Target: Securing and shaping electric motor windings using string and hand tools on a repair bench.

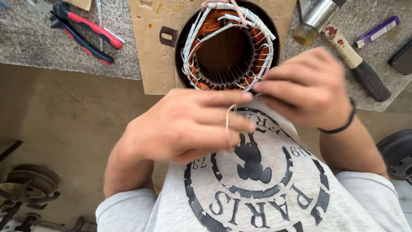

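Note:
A round motor stator [227,47] with copper windings and white lacing sleeves stands on a cardboard sheet [150,47] at the bench edge. My left hand [189,124] is below the stator's near rim, fingers stretched right, with a thin tan lacing string [228,120] looped across its fingers. My right hand [307,88] is at the stator's lower right rim, fingers pinched together on the string's end near the windings. A black band circles my right wrist.
Red-and-black pliers [83,32] lie at the back left on the grey bench. At the back right are a metal cylinder [317,19], a tool with a black grip [358,64] and a purple lighter [377,31]. Metal parts [25,189] sit on the floor at left.

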